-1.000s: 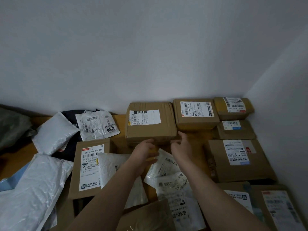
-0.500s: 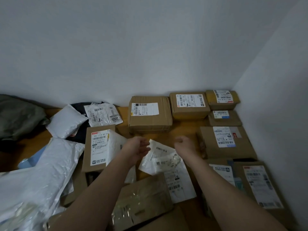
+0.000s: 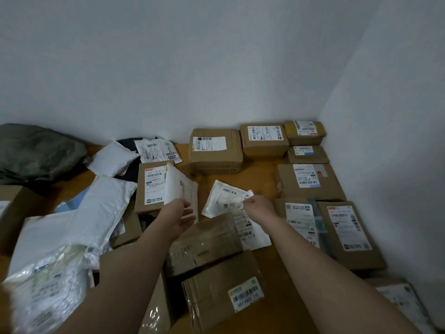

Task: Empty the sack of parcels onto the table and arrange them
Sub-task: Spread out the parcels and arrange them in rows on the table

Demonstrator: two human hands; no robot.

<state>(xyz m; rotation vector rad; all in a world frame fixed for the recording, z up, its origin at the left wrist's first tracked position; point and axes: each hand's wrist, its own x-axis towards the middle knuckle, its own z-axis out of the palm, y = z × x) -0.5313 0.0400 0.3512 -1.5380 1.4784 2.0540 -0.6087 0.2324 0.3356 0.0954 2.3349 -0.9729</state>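
Between my hands lies a small white pouch [image 3: 225, 197] with a barcode label, and my right hand [image 3: 257, 206] pinches its right corner. My left hand [image 3: 179, 216] grips the lower edge of a white flat mailer [image 3: 180, 188], which tilts up against a labelled cardboard box [image 3: 150, 189]. Brown parcels stand in rows along the back and right: a large box [image 3: 215, 153], a second box [image 3: 263, 141], a small box [image 3: 304, 132] and a wide box [image 3: 309, 182]. The dark green sack [image 3: 36, 153] lies slumped at the far left on the wooden table [image 3: 260, 179].
White poly bags [image 3: 72, 225] pile up at the left. Taped boxes [image 3: 216, 285] sit right under my forearms. Flat boxes [image 3: 346, 235] line the right wall. The walls meet in a corner at the back right. A strip of tabletop shows in front of the back row.
Both hands drew back from the large back box to the middle. My left hand took hold of the white mailer and tilted it up; my right hand pinched the small pouch.
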